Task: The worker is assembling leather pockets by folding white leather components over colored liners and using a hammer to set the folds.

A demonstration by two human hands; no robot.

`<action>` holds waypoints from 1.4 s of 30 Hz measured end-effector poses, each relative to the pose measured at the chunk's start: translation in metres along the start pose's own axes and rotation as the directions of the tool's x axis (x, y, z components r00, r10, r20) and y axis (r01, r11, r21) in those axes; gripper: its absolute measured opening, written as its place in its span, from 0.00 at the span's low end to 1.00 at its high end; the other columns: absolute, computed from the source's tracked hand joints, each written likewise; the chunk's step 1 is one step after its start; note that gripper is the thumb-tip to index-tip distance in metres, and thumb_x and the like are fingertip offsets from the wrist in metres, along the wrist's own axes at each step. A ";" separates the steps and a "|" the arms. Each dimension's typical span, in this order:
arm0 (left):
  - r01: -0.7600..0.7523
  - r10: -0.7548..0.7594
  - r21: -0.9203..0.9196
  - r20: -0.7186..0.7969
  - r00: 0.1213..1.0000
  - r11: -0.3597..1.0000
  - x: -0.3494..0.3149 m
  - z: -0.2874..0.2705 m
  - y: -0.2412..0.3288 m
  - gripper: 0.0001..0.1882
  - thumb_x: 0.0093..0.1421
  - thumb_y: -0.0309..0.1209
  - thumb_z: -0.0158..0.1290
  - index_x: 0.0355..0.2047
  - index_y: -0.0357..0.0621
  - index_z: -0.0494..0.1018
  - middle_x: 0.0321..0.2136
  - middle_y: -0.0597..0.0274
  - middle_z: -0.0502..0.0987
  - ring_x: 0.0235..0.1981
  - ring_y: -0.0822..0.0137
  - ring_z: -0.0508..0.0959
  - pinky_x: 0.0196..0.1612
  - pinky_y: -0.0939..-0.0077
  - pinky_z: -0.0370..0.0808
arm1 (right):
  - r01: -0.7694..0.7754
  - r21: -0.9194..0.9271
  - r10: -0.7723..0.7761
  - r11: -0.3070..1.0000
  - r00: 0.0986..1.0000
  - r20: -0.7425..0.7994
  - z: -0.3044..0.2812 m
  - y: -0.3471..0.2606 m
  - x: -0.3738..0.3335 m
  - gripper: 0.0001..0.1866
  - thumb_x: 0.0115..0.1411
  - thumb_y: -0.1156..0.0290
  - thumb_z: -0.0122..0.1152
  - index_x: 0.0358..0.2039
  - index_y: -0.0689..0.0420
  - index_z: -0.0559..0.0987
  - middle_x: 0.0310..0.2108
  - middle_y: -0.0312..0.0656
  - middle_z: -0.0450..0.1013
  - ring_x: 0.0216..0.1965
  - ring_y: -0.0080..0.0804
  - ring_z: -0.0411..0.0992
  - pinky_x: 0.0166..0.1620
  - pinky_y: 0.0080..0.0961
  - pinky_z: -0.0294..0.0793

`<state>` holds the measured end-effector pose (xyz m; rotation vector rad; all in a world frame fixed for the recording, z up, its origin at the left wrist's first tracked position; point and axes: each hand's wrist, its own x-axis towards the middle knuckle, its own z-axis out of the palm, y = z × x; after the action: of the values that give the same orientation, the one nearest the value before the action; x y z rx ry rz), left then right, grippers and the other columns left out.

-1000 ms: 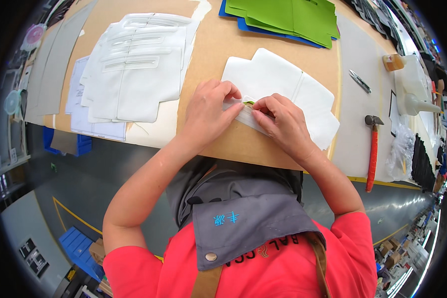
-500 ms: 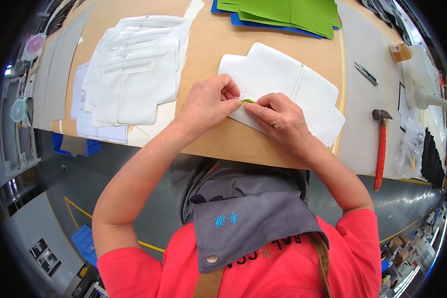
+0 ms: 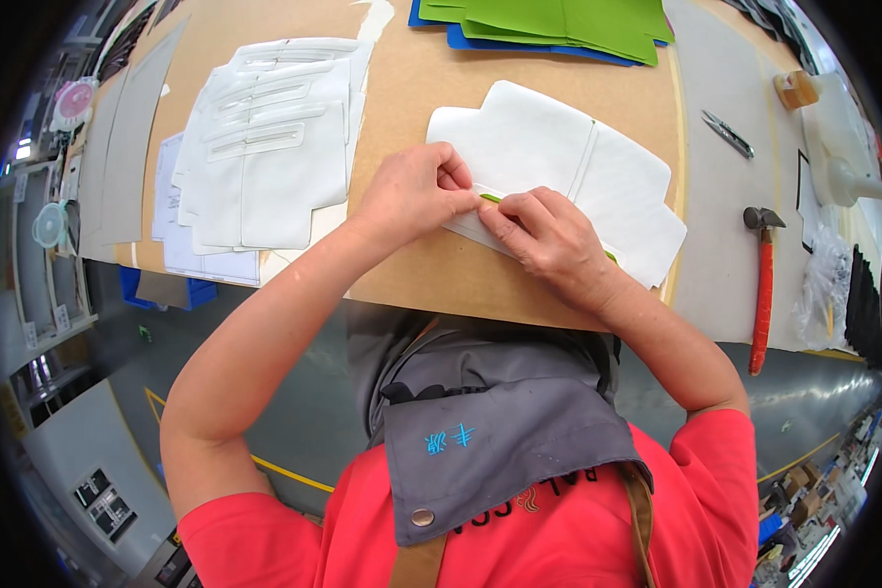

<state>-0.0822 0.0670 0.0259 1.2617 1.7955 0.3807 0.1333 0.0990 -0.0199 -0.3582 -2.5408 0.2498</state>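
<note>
A thin, bright-green strip (image 3: pixel 491 197) shows right between the two grips, set near the close edge of a flat, white, notched panel (image 3: pixel 534 142) of smooth sheet material. The left grip (image 3: pixel 416 186) has thumb and forefinger pressed together, pinching the panel at the strip's left end; the right grip (image 3: pixel 557 235) pinches at the strip's other end, fingers curled. Another bit of green peeks out beside the right wrist, though I can't tell whether it's the same piece. Most of the panel spreads on the brown tabletop (image 3: pixel 412 88) beyond the grips. Left of the left grip lies an overlapping pile of white slotted panels (image 3: pixel 274 191); well beyond the right grip, green notched sheets (image 3: pixel 568 22) over blue ones (image 3: pixel 549 47); off to its right, a red-handled hammer (image 3: pixel 761 284).
</note>
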 end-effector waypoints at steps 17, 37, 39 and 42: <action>0.086 -0.057 -0.186 0.154 0.986 0.979 0.006 -0.010 -0.003 0.09 0.54 0.24 0.63 0.30 0.41 0.72 0.26 0.68 0.74 0.27 0.77 0.73 0.30 0.81 0.73 | 0.033 0.017 -0.033 0.999 0.999 -0.007 0.002 0.002 -0.001 0.14 0.52 0.76 0.61 0.41 0.64 0.80 0.31 0.39 0.68 0.34 0.33 0.70 0.38 0.29 0.74; -0.498 0.776 0.631 -0.289 0.561 0.595 -0.047 0.054 -0.042 0.20 0.56 0.19 0.59 0.50 0.40 0.79 0.41 0.61 0.79 0.41 0.60 0.77 0.46 0.67 0.77 | -0.117 0.112 0.114 0.987 0.993 0.033 0.000 0.005 -0.004 0.18 0.52 0.76 0.61 0.45 0.61 0.81 0.36 0.41 0.73 0.37 0.37 0.73 0.42 0.32 0.78; -0.495 0.775 0.631 -0.296 0.558 0.597 -0.048 0.055 -0.043 0.21 0.56 0.19 0.59 0.51 0.40 0.79 0.41 0.61 0.79 0.41 0.60 0.77 0.46 0.67 0.77 | -0.170 0.161 0.163 0.972 0.985 0.054 -0.004 0.003 -0.006 0.19 0.51 0.76 0.62 0.46 0.60 0.81 0.37 0.41 0.74 0.38 0.38 0.74 0.42 0.32 0.78; -0.473 0.765 0.641 -0.302 0.568 0.604 -0.050 0.057 -0.044 0.22 0.55 0.19 0.58 0.52 0.41 0.78 0.42 0.62 0.79 0.42 0.60 0.77 0.47 0.68 0.77 | -0.185 0.202 0.174 0.962 0.982 0.072 -0.009 0.002 -0.008 0.19 0.51 0.76 0.63 0.46 0.59 0.82 0.37 0.40 0.74 0.40 0.38 0.74 0.44 0.32 0.79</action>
<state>-0.0587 -0.0088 -0.0116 2.4270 1.8886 0.8057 0.1447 0.0990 -0.0168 -0.5059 -2.5062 0.5964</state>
